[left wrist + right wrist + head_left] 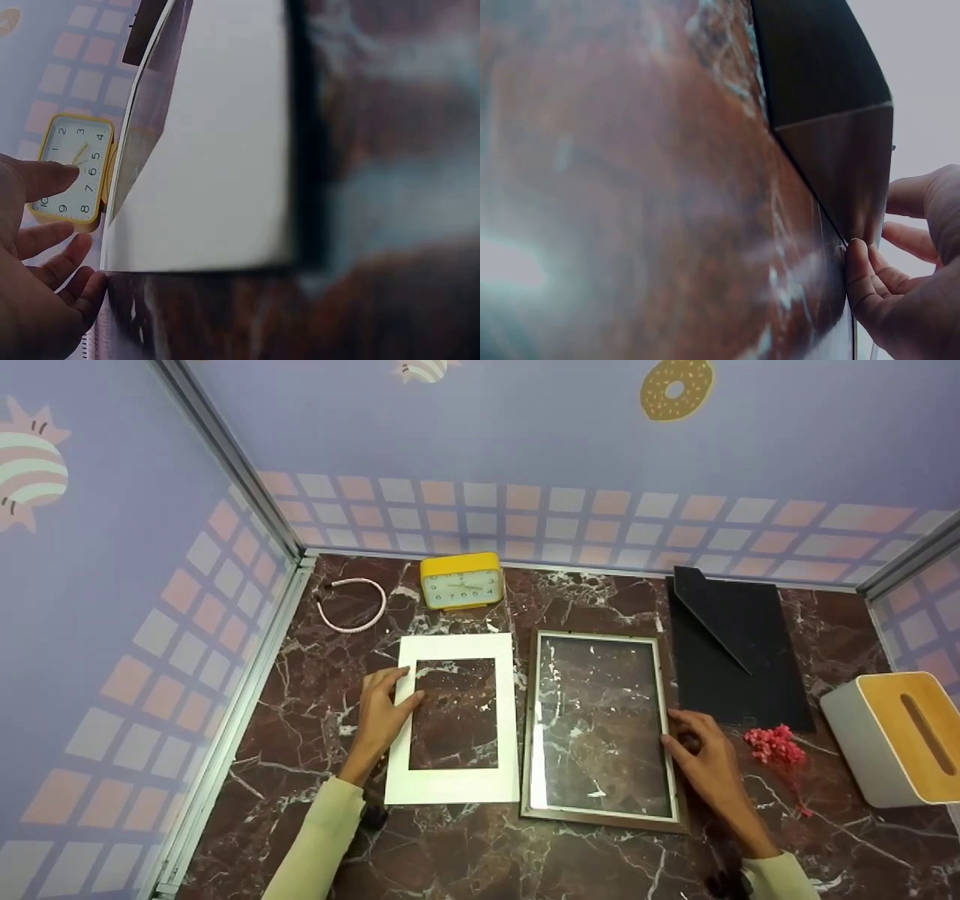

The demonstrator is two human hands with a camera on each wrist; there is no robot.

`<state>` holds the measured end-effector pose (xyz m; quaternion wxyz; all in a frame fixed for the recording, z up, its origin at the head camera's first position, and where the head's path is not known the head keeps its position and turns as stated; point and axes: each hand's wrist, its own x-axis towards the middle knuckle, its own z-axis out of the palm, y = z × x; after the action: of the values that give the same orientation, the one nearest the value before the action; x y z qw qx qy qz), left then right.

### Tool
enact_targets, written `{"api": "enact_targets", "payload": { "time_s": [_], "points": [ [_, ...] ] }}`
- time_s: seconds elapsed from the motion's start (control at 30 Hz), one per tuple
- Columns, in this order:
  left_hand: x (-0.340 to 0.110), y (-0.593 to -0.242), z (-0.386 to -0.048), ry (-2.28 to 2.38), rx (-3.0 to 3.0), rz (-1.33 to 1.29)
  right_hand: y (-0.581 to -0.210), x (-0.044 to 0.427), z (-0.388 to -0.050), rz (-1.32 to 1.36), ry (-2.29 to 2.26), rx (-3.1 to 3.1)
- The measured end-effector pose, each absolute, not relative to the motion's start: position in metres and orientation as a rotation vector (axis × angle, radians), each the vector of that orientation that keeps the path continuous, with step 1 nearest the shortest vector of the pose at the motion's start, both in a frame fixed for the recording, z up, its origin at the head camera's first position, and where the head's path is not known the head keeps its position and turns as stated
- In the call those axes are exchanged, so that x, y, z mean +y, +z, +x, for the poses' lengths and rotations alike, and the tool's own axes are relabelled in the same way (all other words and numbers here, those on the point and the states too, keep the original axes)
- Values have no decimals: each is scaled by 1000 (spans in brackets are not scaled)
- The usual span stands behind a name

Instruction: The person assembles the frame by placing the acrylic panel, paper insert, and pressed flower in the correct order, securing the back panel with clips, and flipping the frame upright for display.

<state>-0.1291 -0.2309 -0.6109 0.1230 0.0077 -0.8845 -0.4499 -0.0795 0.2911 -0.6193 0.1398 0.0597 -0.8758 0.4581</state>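
Likely laying-out step: left hand [384,718], grip spread, touches white mat [451,788] inside bench's [289,690] left edge; right hand [711,761], fingers relaxed, touches frame [604,814] beside mat. Next probably calls for level lift.

On the worktop [450,859] the mat [452,787] lies left of the picture frame [604,820]. Behind the mat stands the clock [463,587], and left of it the headband [384,600]. Right of the frame lies the backing board [739,690]; before this board are the flowers [776,746], and the tissue box [877,742] is at their right.
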Motion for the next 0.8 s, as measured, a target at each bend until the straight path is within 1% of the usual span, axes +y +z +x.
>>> {"api": "enact_targets", "payload": {
  "time_s": [0.47, 0.8],
  "points": [
    [-254, -615, -140, -1041, -2778, 84, -621, 290, -78, 140, 1341, -2536],
    [-249, -609, -141, -938, -2838, 131, -622, 290, -78, 129, 1387, -2529]
  ]
}}
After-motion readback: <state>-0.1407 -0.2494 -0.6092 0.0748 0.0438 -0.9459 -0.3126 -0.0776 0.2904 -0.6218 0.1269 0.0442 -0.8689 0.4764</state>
